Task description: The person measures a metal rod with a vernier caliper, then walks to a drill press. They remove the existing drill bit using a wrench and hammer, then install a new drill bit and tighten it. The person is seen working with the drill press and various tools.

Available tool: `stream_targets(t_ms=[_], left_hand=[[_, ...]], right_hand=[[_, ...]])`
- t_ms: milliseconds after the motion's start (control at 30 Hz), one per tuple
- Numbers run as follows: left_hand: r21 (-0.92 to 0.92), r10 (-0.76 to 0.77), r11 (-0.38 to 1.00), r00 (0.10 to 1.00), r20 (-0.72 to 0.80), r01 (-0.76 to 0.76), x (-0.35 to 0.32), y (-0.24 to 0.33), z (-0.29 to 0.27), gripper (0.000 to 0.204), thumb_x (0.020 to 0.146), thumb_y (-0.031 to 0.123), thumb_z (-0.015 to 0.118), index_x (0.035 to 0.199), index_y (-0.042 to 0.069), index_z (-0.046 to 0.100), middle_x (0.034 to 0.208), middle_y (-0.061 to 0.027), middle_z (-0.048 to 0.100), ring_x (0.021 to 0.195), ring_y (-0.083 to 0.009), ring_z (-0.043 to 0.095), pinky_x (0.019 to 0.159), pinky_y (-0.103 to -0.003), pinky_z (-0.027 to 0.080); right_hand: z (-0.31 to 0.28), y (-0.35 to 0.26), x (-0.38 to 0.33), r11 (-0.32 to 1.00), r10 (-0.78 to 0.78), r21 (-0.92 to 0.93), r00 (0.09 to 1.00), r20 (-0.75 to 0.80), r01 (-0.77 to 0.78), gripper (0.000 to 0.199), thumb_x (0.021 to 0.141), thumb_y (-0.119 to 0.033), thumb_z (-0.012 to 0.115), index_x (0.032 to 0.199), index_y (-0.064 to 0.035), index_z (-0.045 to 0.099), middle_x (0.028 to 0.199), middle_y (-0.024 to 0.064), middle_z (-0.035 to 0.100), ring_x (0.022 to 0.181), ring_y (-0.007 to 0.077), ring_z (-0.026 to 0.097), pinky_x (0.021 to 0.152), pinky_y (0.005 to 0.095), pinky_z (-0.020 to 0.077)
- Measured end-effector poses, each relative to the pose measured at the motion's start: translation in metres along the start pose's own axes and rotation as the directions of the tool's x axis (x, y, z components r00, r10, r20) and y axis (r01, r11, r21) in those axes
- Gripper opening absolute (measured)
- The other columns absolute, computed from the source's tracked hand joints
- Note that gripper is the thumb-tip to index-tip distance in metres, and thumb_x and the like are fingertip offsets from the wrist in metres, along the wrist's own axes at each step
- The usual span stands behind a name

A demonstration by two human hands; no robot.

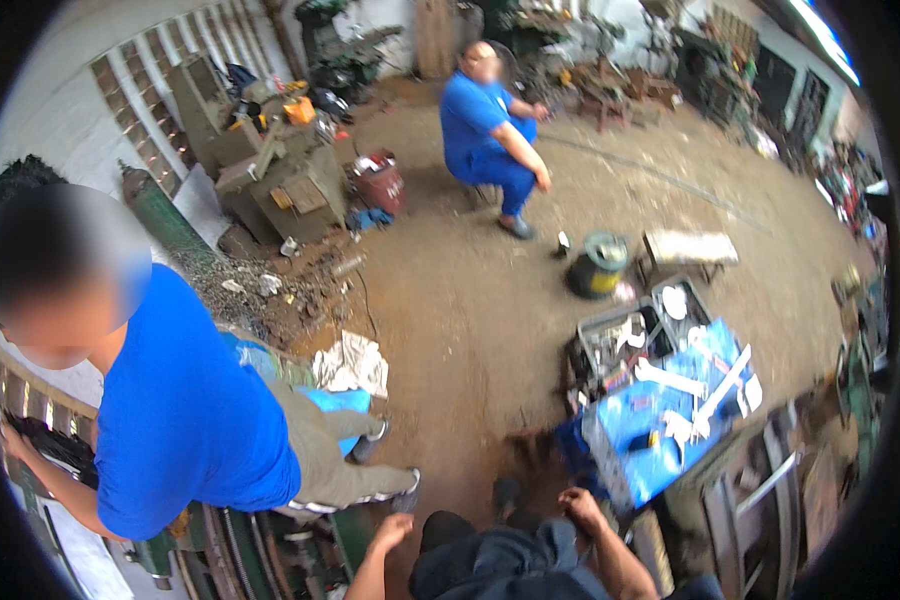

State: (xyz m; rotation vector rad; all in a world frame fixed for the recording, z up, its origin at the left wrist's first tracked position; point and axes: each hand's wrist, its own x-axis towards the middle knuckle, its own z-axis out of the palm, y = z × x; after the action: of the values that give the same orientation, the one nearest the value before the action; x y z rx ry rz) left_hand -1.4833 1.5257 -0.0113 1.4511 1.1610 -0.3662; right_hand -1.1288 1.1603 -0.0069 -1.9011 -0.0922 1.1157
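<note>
My left hand [391,531] hangs beside my left knee with nothing in it, fingers loosely bent. My right hand [581,506] rests at my right knee, fingers bent down, also holding nothing. My knees in dark trousers [500,562] fill the bottom edge, and a dark shoe [507,493] shows just ahead. Nearest my right hand is a blue tool tray [638,458] with white wrenches [670,378] lying on it.
A person in a blue shirt [185,420] sits close on my left, one hand on a dark object [50,447]. Another person in blue [490,130] squats at the back. A metal toolbox [618,342], a green-yellow bucket [598,265], a white rag [352,364] and old machines [280,175] stand on the dirt floor.
</note>
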Motion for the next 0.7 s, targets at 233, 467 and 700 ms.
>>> stream_targets(t_ms=[233,467,700], left_hand=[[-0.217,-0.177,0.961,0.984,0.000,0.173,0.089,0.012,0.053,0.031,0.086,0.008,0.064,0.116,0.004,0.067,0.114,-0.0142,0.068,0.109,-0.0243,0.063,0.090,-0.036,0.051],[-0.011,-0.089,0.996,0.996,0.025,0.090,0.242,0.124,-0.033,0.033,0.088,0.011,0.060,0.120,0.004,0.064,0.114,-0.0164,0.068,0.107,-0.0281,0.064,0.087,-0.038,0.053],[-0.509,-0.074,0.855,0.995,0.072,0.101,0.353,0.329,-0.198,0.030,0.096,0.016,0.054,0.124,0.004,0.056,0.108,-0.0139,0.069,0.093,-0.0221,0.069,0.078,-0.033,0.056]], right_hand=[[-0.003,-0.168,0.141,0.994,-0.058,0.097,0.994,0.094,0.049,0.021,0.091,-0.016,0.065,0.105,-0.0007,0.064,0.087,0.0074,0.068,0.068,0.0135,0.063,0.059,0.0272,0.0506],[0.037,-0.272,0.287,0.977,-0.045,-0.199,0.986,0.160,0.077,0.028,0.089,-0.020,0.063,0.106,0.0011,0.068,0.089,0.0125,0.073,0.078,0.0193,0.069,0.071,0.0322,0.0534],[0.004,-0.273,0.372,0.985,0.172,-0.029,0.982,0.075,-0.170,0.025,0.087,-0.018,0.068,0.105,0.0006,0.069,0.090,0.0118,0.072,0.070,0.0182,0.066,0.062,0.0327,0.0523]])
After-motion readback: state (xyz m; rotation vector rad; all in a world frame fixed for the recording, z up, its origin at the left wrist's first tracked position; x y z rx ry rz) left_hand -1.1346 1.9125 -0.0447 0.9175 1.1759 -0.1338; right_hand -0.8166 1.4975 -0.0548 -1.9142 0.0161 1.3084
